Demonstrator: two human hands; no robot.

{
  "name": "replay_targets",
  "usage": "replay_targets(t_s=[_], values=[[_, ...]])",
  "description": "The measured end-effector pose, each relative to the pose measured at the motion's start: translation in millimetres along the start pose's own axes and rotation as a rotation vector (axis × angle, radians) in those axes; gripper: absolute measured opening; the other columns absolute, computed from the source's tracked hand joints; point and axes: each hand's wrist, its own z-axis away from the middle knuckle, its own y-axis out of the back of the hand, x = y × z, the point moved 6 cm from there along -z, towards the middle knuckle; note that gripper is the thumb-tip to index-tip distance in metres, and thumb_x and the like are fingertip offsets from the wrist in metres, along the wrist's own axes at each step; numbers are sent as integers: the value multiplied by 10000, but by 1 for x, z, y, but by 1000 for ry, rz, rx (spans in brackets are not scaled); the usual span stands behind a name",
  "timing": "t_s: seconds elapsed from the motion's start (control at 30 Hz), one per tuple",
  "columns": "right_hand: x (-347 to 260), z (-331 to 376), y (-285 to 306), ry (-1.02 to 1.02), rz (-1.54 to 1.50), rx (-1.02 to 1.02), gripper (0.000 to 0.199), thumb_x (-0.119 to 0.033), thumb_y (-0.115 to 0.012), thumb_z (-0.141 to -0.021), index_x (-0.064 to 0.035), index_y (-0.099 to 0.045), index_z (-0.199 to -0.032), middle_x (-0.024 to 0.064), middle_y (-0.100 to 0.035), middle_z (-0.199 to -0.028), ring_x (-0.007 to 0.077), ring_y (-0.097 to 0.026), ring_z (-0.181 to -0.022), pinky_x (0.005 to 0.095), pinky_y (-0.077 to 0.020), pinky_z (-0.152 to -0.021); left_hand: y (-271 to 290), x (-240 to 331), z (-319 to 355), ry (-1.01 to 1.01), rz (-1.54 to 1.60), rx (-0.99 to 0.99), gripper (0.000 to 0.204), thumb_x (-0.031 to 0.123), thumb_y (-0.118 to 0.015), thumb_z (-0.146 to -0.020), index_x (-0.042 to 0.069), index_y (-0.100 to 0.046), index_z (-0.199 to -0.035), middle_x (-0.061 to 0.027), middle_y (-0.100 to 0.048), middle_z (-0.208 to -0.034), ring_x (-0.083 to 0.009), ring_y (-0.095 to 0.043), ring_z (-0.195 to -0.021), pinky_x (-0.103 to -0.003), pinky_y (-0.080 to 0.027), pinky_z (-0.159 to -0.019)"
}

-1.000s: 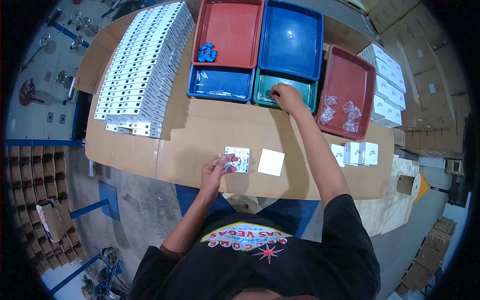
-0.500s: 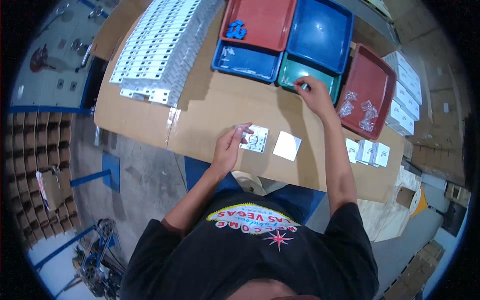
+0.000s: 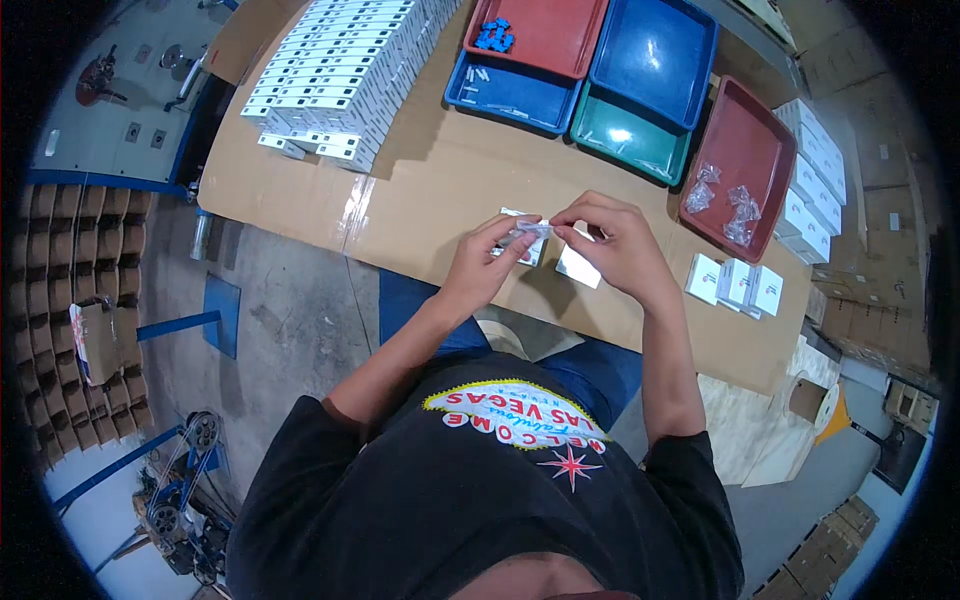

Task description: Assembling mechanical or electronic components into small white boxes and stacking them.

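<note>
Above the cardboard-covered table, my left hand (image 3: 480,264) and my right hand (image 3: 622,250) meet with pinched fingers. Between their fingertips is a small whitish piece (image 3: 537,228), too small to name exactly. Partly hidden beneath my left fingers lies a white square plate with dark printing (image 3: 531,256). A plain white square (image 3: 577,266) rests on the table under my right hand, which covers part of it.
Beyond my hands stand a blue tray (image 3: 512,112) with small white pieces, a red tray (image 3: 560,45) with blue parts, and a green tray (image 3: 640,150). At right, a red tray (image 3: 765,130) holds clear packets. Stacked white boxes (image 3: 335,75) stand left; small white boxes (image 3: 735,280) sit right.
My right hand has come back from the green tray to my left hand, bringing a small piece. My left hand has shifted slightly up and right. The whole view has moved a little.
</note>
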Motion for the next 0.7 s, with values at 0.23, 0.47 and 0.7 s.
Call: replay_targets(t_s=[0.23,0.47,0.7], values=[[-7,8,-16,-97,-7,-64,106,-83,-740,-896,-13,-729,-976,44,-674,-828,105,-505,-642,273,-394,-583,-7,-2,13,125,256,-70,245,114,-657,-1022,-22,-694,-1223,-83,-751,-1074,-131,-700,-1002,-280,-551,-875],[-2,21,-33,-11,-214,-82,157,-144,-747,-916,-20,-699,-998,56,-636,-937,121,-554,-773,275,-424,-660,-6,-1,23,197,385,-76,272,140,-623,-1049,-58,-676,-1228,-111,-746,-1090,-177,-720,-1018,-309,-561,-927],[3,32,-36,-54,33,-254,135,-150,-714,-932,-27,-685,-979,77,-613,-982,210,-601,-882,327,-466,-743,-12,-8,42,389,538,-165,410,283,-486,-1118,-62,-670,-1241,-119,-743,-1088,-189,-732,-1004,-314,-568,-922]])
